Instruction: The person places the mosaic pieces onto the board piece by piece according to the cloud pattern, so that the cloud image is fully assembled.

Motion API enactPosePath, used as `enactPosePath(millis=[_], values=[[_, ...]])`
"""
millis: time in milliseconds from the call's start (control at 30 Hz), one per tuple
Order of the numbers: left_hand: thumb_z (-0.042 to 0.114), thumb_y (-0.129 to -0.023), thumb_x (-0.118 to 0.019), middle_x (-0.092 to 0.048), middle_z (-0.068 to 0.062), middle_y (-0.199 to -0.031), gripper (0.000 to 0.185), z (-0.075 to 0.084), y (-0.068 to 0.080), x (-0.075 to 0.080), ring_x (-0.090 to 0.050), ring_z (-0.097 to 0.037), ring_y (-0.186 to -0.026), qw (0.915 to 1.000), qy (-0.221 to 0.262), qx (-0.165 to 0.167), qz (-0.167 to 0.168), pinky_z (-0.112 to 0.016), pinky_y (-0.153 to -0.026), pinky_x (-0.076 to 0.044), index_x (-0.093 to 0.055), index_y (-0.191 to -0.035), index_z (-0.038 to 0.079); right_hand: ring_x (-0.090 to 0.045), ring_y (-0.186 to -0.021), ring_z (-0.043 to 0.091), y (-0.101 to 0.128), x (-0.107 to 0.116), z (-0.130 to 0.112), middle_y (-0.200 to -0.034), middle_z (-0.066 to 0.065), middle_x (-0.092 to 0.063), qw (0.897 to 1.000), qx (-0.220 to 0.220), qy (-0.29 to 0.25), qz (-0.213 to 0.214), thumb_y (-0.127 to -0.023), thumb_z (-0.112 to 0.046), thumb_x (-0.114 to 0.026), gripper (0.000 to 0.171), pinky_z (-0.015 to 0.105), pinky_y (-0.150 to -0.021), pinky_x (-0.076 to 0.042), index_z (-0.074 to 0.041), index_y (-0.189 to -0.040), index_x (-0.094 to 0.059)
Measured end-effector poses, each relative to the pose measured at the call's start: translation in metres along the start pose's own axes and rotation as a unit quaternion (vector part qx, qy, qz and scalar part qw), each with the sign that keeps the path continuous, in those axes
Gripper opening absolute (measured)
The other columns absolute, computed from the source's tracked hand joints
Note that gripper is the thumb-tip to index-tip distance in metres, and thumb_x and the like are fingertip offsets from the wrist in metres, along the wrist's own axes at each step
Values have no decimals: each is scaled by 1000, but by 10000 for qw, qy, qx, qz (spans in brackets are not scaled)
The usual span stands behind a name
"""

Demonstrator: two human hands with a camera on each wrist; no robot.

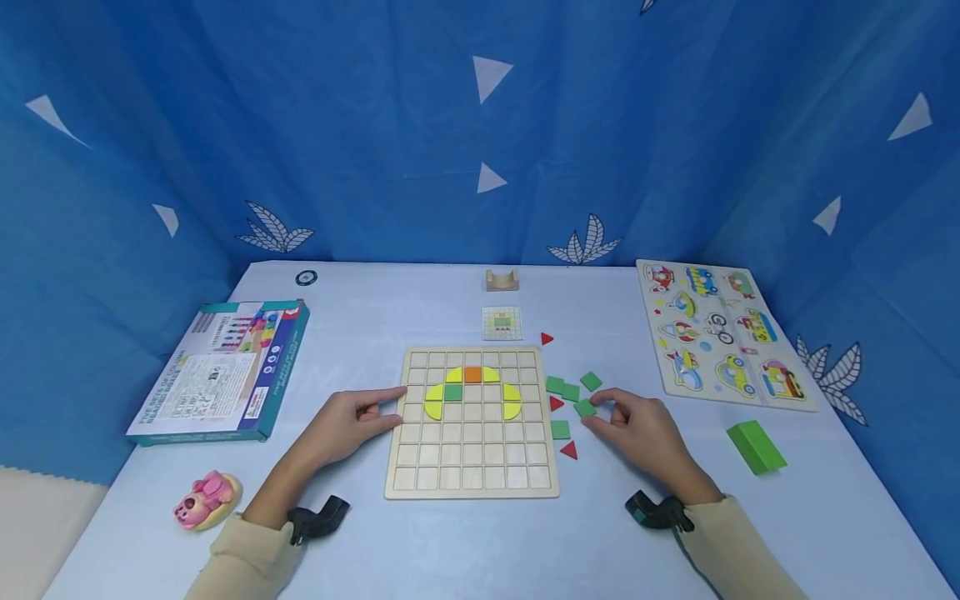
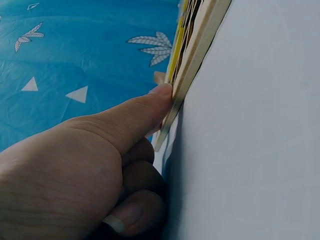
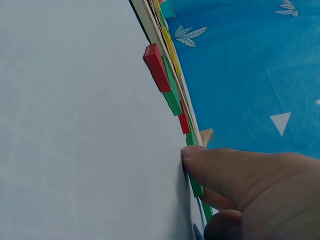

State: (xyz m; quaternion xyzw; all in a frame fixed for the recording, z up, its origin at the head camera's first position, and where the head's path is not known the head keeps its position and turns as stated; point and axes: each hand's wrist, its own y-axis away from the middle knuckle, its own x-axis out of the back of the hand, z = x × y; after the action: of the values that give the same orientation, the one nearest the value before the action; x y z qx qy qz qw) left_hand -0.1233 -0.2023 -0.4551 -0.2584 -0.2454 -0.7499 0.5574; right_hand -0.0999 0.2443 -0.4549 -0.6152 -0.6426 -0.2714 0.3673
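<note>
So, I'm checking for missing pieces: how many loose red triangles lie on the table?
3: a red triangle just past the far right corner of the board, a second among the green squares, a third on their near side. The right hand might hide others.

room: far green square [image 1: 591,381] to puzzle board [image 1: 722,302] | near-side obstacle: right fingers [image 1: 618,395]

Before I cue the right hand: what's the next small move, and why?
Probably carry the flat green square tile pinched by the right hand onto the pale wooden grid board, into the bare cell just below the orange square tile. Another green tile sits left of that cell, and the small square pattern card seems to show green filling its middle.
</note>
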Motion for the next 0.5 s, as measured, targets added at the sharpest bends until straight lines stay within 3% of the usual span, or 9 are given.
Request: enactPosePath(millis=[500], values=[[35, -91, -79, -45, 4, -62, 48, 0, 1, 0, -45, -14, -57, 10000, 27, -7, 16, -27, -52, -34, -70, -135, 19, -42, -46, 12, 1, 1, -1, -53, -8, -42, 9999, 148, 12, 59, -85, -19, -84, 24, 28, -47, -30, -10, -104, -74]])
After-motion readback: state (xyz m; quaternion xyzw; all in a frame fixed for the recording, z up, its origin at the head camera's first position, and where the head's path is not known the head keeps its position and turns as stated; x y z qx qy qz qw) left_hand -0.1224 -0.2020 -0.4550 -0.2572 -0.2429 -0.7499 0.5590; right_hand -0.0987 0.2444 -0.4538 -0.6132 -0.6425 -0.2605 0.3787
